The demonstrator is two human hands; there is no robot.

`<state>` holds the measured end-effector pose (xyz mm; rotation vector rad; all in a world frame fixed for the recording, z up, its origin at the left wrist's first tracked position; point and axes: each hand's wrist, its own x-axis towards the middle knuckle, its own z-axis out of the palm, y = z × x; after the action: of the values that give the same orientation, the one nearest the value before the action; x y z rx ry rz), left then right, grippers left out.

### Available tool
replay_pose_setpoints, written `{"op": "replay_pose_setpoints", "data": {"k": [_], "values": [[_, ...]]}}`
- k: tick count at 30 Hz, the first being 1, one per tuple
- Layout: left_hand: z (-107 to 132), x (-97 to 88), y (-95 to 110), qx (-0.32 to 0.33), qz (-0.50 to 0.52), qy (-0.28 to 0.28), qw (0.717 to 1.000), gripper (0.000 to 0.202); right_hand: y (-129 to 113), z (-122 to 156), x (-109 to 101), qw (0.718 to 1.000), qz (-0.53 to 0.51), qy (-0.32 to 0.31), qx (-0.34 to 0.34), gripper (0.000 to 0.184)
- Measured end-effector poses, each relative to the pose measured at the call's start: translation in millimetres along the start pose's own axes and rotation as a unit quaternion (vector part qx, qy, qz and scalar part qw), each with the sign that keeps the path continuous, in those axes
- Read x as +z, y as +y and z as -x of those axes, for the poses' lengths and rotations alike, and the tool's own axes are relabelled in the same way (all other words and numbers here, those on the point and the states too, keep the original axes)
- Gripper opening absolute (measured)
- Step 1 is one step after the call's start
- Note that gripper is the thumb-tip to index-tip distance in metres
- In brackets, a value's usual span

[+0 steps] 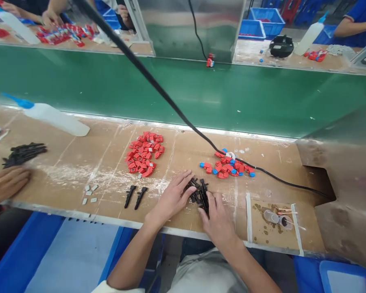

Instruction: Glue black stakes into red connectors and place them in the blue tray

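Several black toy guns (198, 194) lie in a small heap between my hands at the table's front. On the heap's left side rests my left hand (174, 196), fingers stretched out and apart, its thumb and fingertips touching the pieces. My right hand (220, 221) comes in from the right, thumb and index finger closed about the lower end of a toy gun in the heap. Two more toy guns, a left one (129, 197) and a right one (140, 198), lie side by side beyond my left wrist. My fingers partly cover the heap.
Behind are a pile of red parts (144, 154) and red-and-blue parts (228, 166). Small grey pieces (90, 193) lie left. A white bottle (59, 119), a cable (158, 88), small cups (277, 219) and a neighbour's hand (10, 183) by black parts (24, 154) surround them.
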<state>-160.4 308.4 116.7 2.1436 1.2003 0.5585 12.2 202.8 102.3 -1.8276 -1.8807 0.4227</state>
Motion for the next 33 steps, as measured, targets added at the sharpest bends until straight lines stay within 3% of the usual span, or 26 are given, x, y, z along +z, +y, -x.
{"op": "replay_pose_setpoints", "data": {"k": [3,7,10,12,15,18,21,26,28,29,31,33], "values": [[4.3,-8.5,-3.1,-0.027,0.053,0.053,0.997,0.036,3.7,-2.5,-0.1,0.999,0.004,0.032,-0.035,0.032],[9.7,-22.0,3.7,-0.053,0.085,0.195,0.976,0.027,13.7,0.1,-9.8,0.997,-0.055,0.055,-0.026,0.023],[19.6,-24.4,23.0,-0.058,0.121,0.291,0.947,0.021,20.9,4.3,-25.4,0.979,-0.184,0.039,0.082,0.019],[27.2,-17.5,40.6,-0.071,0.187,0.302,0.932,0.019,25.4,7.9,-39.6,0.932,-0.305,0.001,0.196,0.026],[34.8,6.1,68.6,-0.136,0.366,0.222,0.893,0.027,31.2,15.6,-63.2,0.806,-0.49,-0.039,0.33,0.042],[34.2,36.0,92.9,-0.212,0.539,0.078,0.812,0.045,34.6,26.6,-83.2,0.691,-0.618,-0.067,0.369,0.043],[28.8,58.5,111.0,-0.218,0.608,-0.037,0.762,0.057,35.6,38.8,-93.3,0.629,-0.68,-0.101,0.364,0.037],[23.7,71.8,131.7,-0.204,0.624,-0.102,0.747,0.046,35.6,56.7,-92.7,0.569,-0.723,-0.082,0.383,0.038],[23.1,72.7,137.7,-0.204,0.633,-0.122,0.737,0.043,36.0,66.7,-94.9,0.593,-0.707,-0.071,0.378,0.041],[22.5,73.1,140.1,-0.207,0.641,-0.126,0.729,0.042,36.7,73.4,-98.3,0.629,-0.681,-0.062,0.37,0.042],[20.8,74.5,143.9,-0.224,0.663,-0.122,0.704,0.042,40.7,90.3,-110.2,0.746,-0.565,0.002,0.353,0.042],[18.4,77.1,146.2,-0.251,0.684,-0.123,0.674,0.044,51.8,109.0,-126.7,0.856,-0.356,0.16,0.339,0.037]]}}
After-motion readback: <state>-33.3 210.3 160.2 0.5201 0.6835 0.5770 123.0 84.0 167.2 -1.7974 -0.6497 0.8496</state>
